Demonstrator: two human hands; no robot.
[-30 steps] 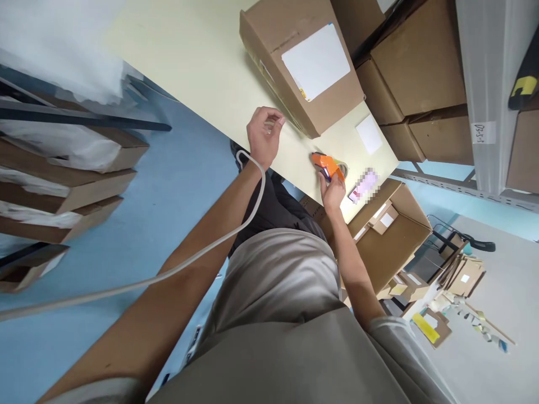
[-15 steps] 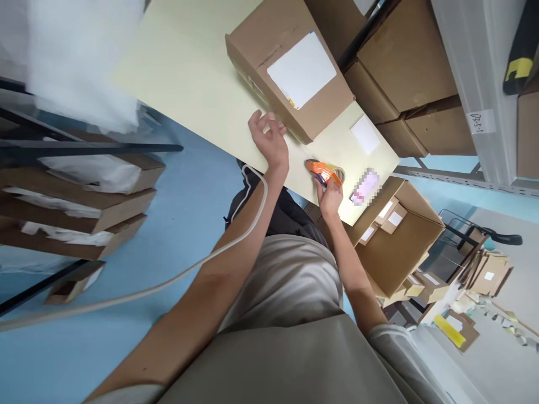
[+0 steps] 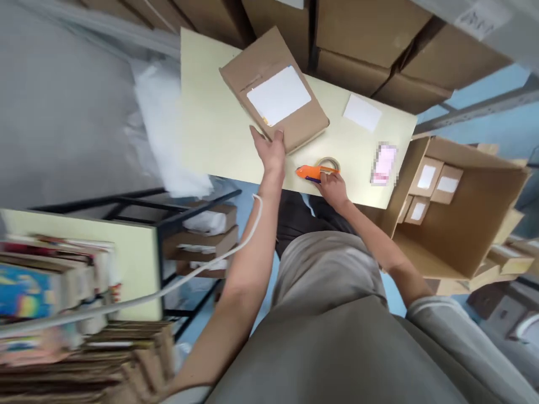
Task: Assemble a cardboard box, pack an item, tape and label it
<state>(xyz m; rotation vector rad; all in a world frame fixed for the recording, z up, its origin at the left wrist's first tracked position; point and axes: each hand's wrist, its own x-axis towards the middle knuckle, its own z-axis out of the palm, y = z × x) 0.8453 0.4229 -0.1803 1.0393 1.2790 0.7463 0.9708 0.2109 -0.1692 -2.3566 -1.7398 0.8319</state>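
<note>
A closed brown cardboard box [image 3: 295, 132] with a white label [image 3: 279, 96] lies at an angle on the pale table. At its near edge is my left hand [image 3: 270, 151], thumb and fingers apart, the thumb at the box's edge; whether the fingers press on it I cannot tell. My right hand [image 3: 334, 189] is closed around an orange tape dispenser [image 3: 310, 171] with a roll of tape [image 3: 329, 163] on it. The dispenser is at the table's near side, to the right of the box's near corner.
A white sheet [image 3: 362, 112] and a pixelated pink item [image 3: 384, 164] lie on the table [image 3: 214, 129]. A large open carton [image 3: 442, 235] holding small labelled boxes stands at right. Cartons [image 3: 353, 73] line the back. Books [image 3: 54, 286] fill the left; a white cable [image 3: 202, 262] crosses my left arm.
The view has swung round, showing more of the left side. My left hand has come up to the box's near edge. My right hand still holds the tape dispenser.
</note>
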